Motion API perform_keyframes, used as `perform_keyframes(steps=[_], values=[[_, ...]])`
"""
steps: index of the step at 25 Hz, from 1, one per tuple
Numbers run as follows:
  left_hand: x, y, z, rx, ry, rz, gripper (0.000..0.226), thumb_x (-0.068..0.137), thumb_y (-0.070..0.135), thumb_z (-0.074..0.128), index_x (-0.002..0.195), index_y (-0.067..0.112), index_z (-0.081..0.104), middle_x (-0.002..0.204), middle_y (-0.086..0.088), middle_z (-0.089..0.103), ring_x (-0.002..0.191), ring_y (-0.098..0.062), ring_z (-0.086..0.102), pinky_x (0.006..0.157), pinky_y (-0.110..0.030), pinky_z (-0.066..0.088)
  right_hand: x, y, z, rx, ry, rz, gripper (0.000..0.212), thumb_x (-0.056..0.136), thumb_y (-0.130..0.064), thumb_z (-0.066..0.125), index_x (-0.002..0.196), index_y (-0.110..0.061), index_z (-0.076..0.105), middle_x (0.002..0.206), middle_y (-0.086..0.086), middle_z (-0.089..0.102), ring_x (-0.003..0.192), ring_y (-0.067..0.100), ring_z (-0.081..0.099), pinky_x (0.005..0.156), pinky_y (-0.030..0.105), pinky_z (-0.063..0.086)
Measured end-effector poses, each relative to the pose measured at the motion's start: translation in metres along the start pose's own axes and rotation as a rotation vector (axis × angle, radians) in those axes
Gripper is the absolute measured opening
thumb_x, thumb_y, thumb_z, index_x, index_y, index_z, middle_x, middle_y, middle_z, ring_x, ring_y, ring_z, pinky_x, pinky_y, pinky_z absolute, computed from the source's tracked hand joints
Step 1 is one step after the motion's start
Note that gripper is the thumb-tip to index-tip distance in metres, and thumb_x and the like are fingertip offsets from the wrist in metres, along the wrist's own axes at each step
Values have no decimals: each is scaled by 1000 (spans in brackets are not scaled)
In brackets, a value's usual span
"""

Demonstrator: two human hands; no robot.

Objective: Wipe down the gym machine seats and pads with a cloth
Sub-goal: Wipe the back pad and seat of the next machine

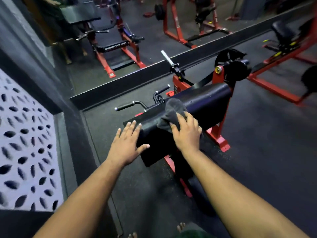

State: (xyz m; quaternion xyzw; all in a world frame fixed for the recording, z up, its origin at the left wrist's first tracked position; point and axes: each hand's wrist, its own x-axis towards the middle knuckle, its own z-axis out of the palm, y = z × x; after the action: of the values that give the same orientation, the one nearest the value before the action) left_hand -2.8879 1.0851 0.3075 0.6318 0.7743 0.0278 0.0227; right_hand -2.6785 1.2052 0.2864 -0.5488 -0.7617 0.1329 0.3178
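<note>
Grey cloth (171, 112) on black pad (202, 103) – right hand (187, 133) presses it flat; left hand (127, 145), fingers spread, rests at its 8 o'clock, apart.

1. Two hands: the left hand (127, 144) and the right hand (187, 133).
2. One grey cloth (173, 112).
3. One black pad (193, 109).
4. Two black handles, one nearer (124, 106) and one farther (163, 89).
5. One mirror (154, 40).
6. One white panel with leaf-shaped holes (25, 143).
</note>
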Motion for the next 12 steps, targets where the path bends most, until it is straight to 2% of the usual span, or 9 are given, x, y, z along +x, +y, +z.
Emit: perform_keyframes(steps=[3, 5, 7, 9, 12], values=[[17, -39, 9, -37, 6, 60, 96, 87, 77, 37, 160, 19, 19, 169, -4, 13, 156, -21, 9, 125, -49, 13, -10, -38, 37, -47, -9, 56, 54, 89, -50, 52, 141, -36, 52, 149, 5, 47, 133, 33, 45, 99, 60, 41], [27, -62, 16, -32, -35, 119, 97, 86, 78, 36, 160, 18, 18, 169, -5, 13, 156, -21, 9, 125, -49, 14, -16, -60, 68, -1, -164, 183, 55, 96, -50, 50, 149, -44, 38, 165, -1, 24, 150, 28, 22, 108, 74, 25], [38, -74, 22, -39, -76, 173, 96, 88, 76, 41, 161, 18, 16, 169, -4, 11, 156, -19, 6, 125, -48, 13, -12, -71, 87, 84, -235, 336, 58, 99, -56, 46, 153, -49, 26, 168, -10, 1, 155, 21, -2, 108, 78, 14], [51, -74, 22, -70, -101, 251, 95, 89, 72, 48, 161, 19, 15, 169, -2, 10, 156, -18, 6, 126, -47, 13, 4, -70, 92, 117, -214, 415, 59, 98, -58, 45, 153, -50, 24, 168, -13, -5, 155, 20, -8, 107, 78, 17], [83, -47, 18, -91, -132, 401, 94, 89, 57, 60, 161, 20, 11, 170, -1, 7, 156, -17, 5, 125, -45, 12, 49, -41, 87, 161, -137, 532, 57, 100, -54, 46, 153, -48, 26, 169, -10, -5, 155, 26, -6, 112, 74, 22]])
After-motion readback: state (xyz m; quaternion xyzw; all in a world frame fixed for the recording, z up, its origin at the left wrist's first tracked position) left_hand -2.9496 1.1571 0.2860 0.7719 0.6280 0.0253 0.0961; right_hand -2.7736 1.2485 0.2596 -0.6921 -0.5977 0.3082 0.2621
